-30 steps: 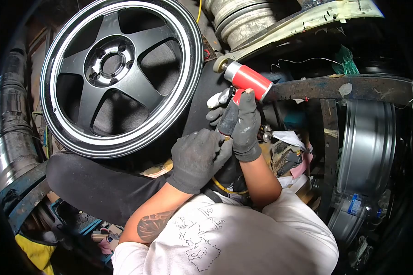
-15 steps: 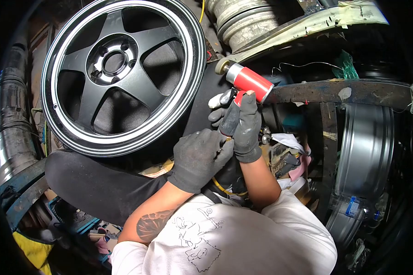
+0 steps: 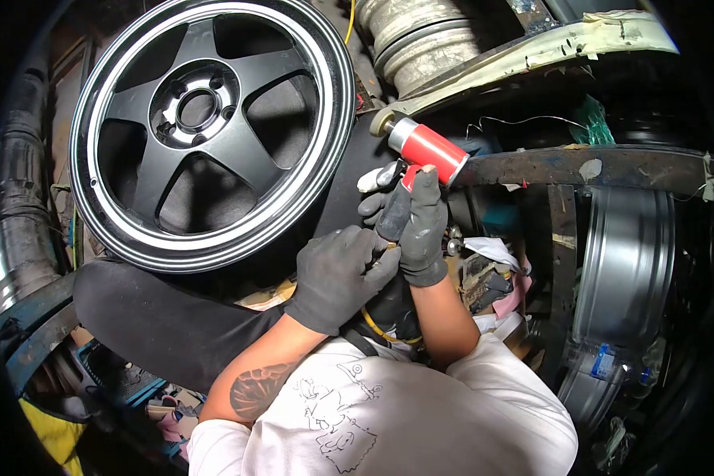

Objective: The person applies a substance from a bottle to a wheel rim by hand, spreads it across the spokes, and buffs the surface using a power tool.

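Observation:
A red and silver power tool [image 3: 430, 151] with a small round disc on its tip points to the upper left. My right hand [image 3: 424, 230], in a dark grey glove, is wrapped round its dark handle [image 3: 393, 216], thumb up near the red body. At the handle's lower end my left hand [image 3: 333, 278], also gloved, is closed with thumb and fingers pinching it; the exact part between them is mostly hidden. A black five-spoke wheel [image 3: 250, 155] with a bright rim lies at the upper left, beyond my left hand.
A worn metal rack bar [image 3: 531, 165] runs across the right side, with a silver rim [image 3: 628, 266] below it. Dusty rims [image 3: 424, 47] stand at the top. Beside my right forearm are crumpled papers and small parts [image 3: 492, 274]. A yellow hose [image 3: 381, 329] passes near my waist.
Both hands and the tool appear slightly further left and lower in the view. The grip on the tool looks the same.

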The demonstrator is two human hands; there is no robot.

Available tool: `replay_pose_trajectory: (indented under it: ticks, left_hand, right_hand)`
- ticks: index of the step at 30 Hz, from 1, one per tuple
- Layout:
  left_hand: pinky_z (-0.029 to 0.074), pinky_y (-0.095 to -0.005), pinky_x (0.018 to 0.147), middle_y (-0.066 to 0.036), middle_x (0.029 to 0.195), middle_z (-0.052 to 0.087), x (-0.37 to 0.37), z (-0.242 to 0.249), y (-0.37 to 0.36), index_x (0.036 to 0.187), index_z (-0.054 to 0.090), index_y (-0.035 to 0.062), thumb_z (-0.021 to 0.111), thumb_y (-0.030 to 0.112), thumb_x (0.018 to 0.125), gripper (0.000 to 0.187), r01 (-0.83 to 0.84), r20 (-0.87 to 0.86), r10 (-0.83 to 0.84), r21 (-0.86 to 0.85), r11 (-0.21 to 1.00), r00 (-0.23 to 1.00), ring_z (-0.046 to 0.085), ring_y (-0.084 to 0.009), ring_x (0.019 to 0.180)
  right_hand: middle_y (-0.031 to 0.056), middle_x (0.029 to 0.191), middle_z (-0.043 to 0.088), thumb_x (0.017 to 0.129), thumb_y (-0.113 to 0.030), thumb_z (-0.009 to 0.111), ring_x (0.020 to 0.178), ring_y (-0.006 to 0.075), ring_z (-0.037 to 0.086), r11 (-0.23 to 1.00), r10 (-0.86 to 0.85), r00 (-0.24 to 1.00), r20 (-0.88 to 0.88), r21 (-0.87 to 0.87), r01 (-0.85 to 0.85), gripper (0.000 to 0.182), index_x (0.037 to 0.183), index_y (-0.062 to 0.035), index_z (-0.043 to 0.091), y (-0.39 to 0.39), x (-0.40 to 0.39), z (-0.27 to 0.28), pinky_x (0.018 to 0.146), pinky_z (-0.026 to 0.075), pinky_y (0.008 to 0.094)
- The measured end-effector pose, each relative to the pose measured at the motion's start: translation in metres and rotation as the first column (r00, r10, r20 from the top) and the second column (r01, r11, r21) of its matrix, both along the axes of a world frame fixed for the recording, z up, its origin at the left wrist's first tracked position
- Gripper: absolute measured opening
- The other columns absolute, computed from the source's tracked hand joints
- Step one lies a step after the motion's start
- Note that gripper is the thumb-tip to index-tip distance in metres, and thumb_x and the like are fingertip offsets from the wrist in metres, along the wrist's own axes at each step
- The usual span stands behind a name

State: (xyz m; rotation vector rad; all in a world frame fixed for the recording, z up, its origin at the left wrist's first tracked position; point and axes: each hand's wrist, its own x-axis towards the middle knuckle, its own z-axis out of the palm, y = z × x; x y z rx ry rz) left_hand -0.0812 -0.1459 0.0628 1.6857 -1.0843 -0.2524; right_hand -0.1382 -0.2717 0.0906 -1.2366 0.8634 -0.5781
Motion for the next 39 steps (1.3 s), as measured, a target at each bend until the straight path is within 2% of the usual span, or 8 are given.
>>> replay_pose_trajectory:
  ticks: [5,8,10,11,16,19,26,39]
  left_hand:
    - [0.052,-0.0344,0.059,-0.003,0.071,0.064,0.02,0.001,0.007,0.078,0.066,0.0058,0.086,0.017,0.082,0.024,0.117,-0.501,-0.182,-0.158,0.98,0.846,0.065,-0.0158,0.065]
    - [0.045,-0.0295,0.057,0.0,0.074,0.052,0.057,0.004,0.035,0.098,0.061,0.0052,0.06,0.026,0.103,0.022,-0.166,-0.903,-0.426,-0.413,0.895,-0.05,0.048,-0.0106,0.059]
    - [0.037,-0.0276,0.054,-0.001,0.075,0.048,0.083,-0.012,0.041,0.109,0.061,0.0046,0.047,0.022,0.105,0.022,-0.4,-0.689,-0.685,-0.574,0.715,-0.235,0.038,-0.0107,0.054]
    - [0.038,-0.0284,0.055,-0.002,0.077,0.048,0.092,-0.016,0.046,0.113,0.061,0.0044,0.047,0.022,0.105,0.024,-0.431,-0.626,-0.739,-0.611,0.664,-0.251,0.039,-0.0112,0.055]
    - [0.042,-0.0318,0.061,-0.011,0.1,0.054,0.102,-0.027,0.058,0.139,0.049,0.0032,0.051,0.023,0.096,0.048,-0.442,-0.46,-0.848,-0.724,0.53,-0.262,0.046,-0.0164,0.066]
    - [0.042,-0.0322,0.062,-0.014,0.113,0.054,0.101,-0.029,0.058,0.145,0.046,0.0068,0.056,0.022,0.089,0.058,-0.416,-0.43,-0.857,-0.751,0.514,-0.283,0.049,-0.0185,0.071]
    - [0.05,-0.0602,0.103,-0.026,0.143,0.05,0.098,-0.046,0.056,0.154,0.038,0.0087,0.06,0.018,0.078,0.08,-0.38,-0.318,-0.89,-0.818,0.432,-0.327,0.059,-0.0382,0.108]
    - [0.052,-0.0397,0.079,-0.022,0.129,0.05,0.092,-0.041,0.051,0.149,0.039,0.0065,0.062,0.019,0.076,0.078,-0.295,-0.439,-0.856,-0.809,0.509,-0.271,0.059,-0.0288,0.094]
  right_hand:
    - [0.0126,0.074,0.071,0.106,-0.067,0.035,0.061,0.0148,0.065,0.996,0.084,0.995,-0.052,0.046,-0.081,0.079,0.105,0.0045,0.068,-0.005,-0.016,-0.012,0.055,0.05,0.0231]
    - [0.0185,0.083,0.072,0.107,-0.067,0.029,0.058,0.0211,0.066,0.96,0.258,0.966,0.035,0.102,-0.26,0.078,0.114,0.0025,0.064,-0.011,-0.036,-0.023,0.054,0.058,0.0299]
    - [0.0207,0.089,0.07,0.105,-0.069,0.033,0.057,0.0242,0.067,0.864,0.141,0.95,0.28,0.433,-0.256,0.075,0.113,0.0003,0.06,-0.014,-0.052,-0.033,0.05,0.06,0.0333]
    - [0.0188,0.088,0.067,0.102,-0.072,0.039,0.055,0.0238,0.065,0.948,0.24,0.928,0.285,0.135,-0.287,0.073,0.104,-0.0019,0.056,-0.012,-0.043,-0.034,0.046,0.058,0.0334]
    - [0.0136,0.078,0.064,0.087,-0.08,0.061,0.048,0.0202,0.059,0.863,0.373,0.909,0.186,0.289,-0.414,0.076,0.095,-0.0045,0.056,0.014,-0.056,-0.013,0.043,0.053,0.0287]
    - [0.013,0.087,0.075,0.088,-0.054,0.076,0.063,0.0128,0.066,0.887,0.448,0.892,0.054,0.099,-0.451,0.065,0.116,0.0037,0.067,0.044,-0.06,0.001,0.057,0.053,0.0263]
    - [0.0124,0.085,0.077,0.078,-0.02,0.087,0.074,0.0196,0.074,0.694,0.642,0.727,-0.241,-0.218,-0.686,0.031,0.096,0.0025,0.075,0.063,-0.015,0.042,0.073,0.058,0.0323]
    - [0.015,0.078,0.073,0.08,-0.02,0.085,0.068,0.0272,0.072,0.602,0.67,0.642,-0.373,-0.234,-0.764,0.026,0.091,0.0003,0.074,0.071,-0.001,0.042,0.068,0.057,0.0353]
